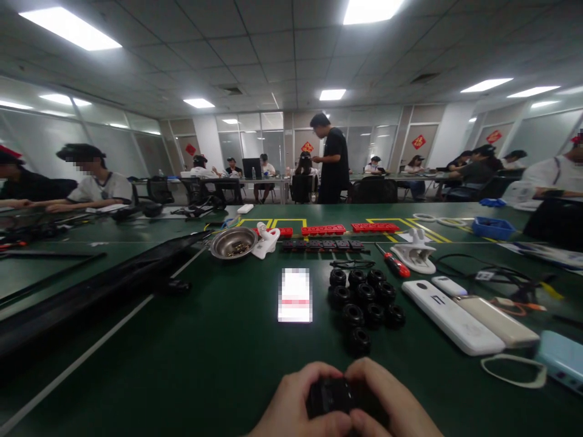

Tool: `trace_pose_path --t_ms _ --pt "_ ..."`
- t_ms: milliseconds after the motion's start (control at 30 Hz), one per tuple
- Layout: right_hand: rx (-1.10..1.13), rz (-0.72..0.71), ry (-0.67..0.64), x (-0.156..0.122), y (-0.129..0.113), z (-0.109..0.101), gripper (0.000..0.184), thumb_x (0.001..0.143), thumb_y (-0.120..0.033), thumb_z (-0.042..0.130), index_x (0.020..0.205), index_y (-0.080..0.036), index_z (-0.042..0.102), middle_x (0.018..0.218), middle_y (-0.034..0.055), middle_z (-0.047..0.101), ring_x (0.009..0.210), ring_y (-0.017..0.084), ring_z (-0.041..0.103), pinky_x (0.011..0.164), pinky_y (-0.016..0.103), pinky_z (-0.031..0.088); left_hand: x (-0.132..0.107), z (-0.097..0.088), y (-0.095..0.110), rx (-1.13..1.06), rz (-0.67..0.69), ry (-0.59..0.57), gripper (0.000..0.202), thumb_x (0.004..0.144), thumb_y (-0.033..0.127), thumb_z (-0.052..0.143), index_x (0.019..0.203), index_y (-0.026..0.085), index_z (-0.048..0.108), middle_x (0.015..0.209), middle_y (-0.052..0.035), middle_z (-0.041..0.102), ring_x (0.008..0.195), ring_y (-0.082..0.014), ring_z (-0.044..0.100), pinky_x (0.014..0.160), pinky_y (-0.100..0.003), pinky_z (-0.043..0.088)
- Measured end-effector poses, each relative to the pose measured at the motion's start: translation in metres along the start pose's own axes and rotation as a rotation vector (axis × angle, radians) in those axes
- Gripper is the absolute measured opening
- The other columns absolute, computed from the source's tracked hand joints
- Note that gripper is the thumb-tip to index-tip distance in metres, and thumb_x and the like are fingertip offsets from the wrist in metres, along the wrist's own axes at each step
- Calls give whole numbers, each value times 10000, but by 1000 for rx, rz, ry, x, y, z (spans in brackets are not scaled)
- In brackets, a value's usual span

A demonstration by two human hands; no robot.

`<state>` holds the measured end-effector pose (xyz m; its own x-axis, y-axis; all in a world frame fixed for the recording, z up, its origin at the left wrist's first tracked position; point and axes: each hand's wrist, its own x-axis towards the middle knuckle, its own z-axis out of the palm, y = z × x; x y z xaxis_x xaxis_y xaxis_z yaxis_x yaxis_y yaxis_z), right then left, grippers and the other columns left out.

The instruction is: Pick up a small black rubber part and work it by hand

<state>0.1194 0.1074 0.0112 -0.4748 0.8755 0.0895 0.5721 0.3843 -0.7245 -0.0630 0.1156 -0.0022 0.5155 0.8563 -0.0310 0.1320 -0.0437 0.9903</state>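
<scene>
At the bottom centre, my left hand point(291, 397) is closed around a small black part point(331, 396) with a glossy face. My right hand point(389, 394) curls round the same part from the other side, its fingertips meeting those of the left. Much of the part is hidden by fingers, so its kind is unclear. Just beyond the hands lie several black, round, wheel-like pieces point(365, 291) in rough rows, with a single one point(359, 341) nearest me. Left of them, a lit phone screen point(295, 297) lies on the green table point(204, 364).
A metal bowl point(233, 244) with small parts stands behind, near red trays point(322, 230) and a row of black pieces point(324, 246). To the right are a red-handled screwdriver point(397, 264), a white slab point(450, 318) and cables. A long black bar point(91, 291) crosses the left.
</scene>
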Motion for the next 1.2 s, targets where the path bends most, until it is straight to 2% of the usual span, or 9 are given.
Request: trace_pose_path --t_ms 133,233,500,633,733,867,933,1000,1200 --pt "0 15 39 1 0 2 430 821 -518 236 691 -187 478 689 31 522 653 158 477 597 262 378 1 5 -4 -182 -45 38 530 613 490 605 973 121 486 752 -49 546 521 -100 514 502 -224 403" --pt "-22 50 15 1 2 7 493 833 -521 185 588 -183 446 623 22 502 617 149 468 579 258 365 0 3 -3 -72 -12 27 522 591 461 638 982 137 514 792 -50 551 602 -122 522 557 -239 417" --pt "68 -16 -77 2 4 5 340 750 -482 450 870 -169 499 796 38 541 692 151 487 594 239 380 1 1 -3 -109 4 27 536 619 565 553 904 112 528 777 -65 559 636 -140 532 543 -231 426" --pt "-38 -36 23 5 6 7 527 783 -602 228 637 -173 495 644 29 517 632 157 470 597 274 360 1 3 -6 -136 6 43 547 617 612 511 869 129 463 682 -30 516 483 -94 508 411 -172 350" --pt "-76 -36 4 7 6 10 599 798 -600 130 544 -175 466 589 30 498 613 159 466 597 281 358 -1 2 -6 -83 55 30 541 624 592 525 898 131 455 674 -24 518 514 -102 518 449 -181 361" --pt "-50 33 -36 4 -2 8 420 796 -511 318 687 -163 527 720 56 542 672 169 494 612 274 381 -3 0 -4 54 115 28 528 636 568 531 934 134 494 719 -30 528 591 -110 485 504 -197 378" --pt "2 46 -48 1 -6 4 316 753 -455 444 841 -164 529 829 67 555 751 182 505 660 275 392 -2 1 -2 23 81 33 563 630 592 513 931 117 496 734 -37 517 569 -100 465 481 -195 373" --pt "33 39 -46 -1 -8 1 362 702 -453 516 926 -169 500 891 71 549 801 192 501 695 281 393 0 3 -1 -45 15 34 600 610 621 504 912 103 487 723 -40 505 522 -86 454 443 -189 362" --pt "31 -12 6 1 -2 1 485 805 -565 202 633 -185 450 631 17 495 613 148 466 557 251 371 1 3 -5 -73 -6 35 629 595 631 510 962 125 443 709 -21 492 466 -61 444 414 -174 340"
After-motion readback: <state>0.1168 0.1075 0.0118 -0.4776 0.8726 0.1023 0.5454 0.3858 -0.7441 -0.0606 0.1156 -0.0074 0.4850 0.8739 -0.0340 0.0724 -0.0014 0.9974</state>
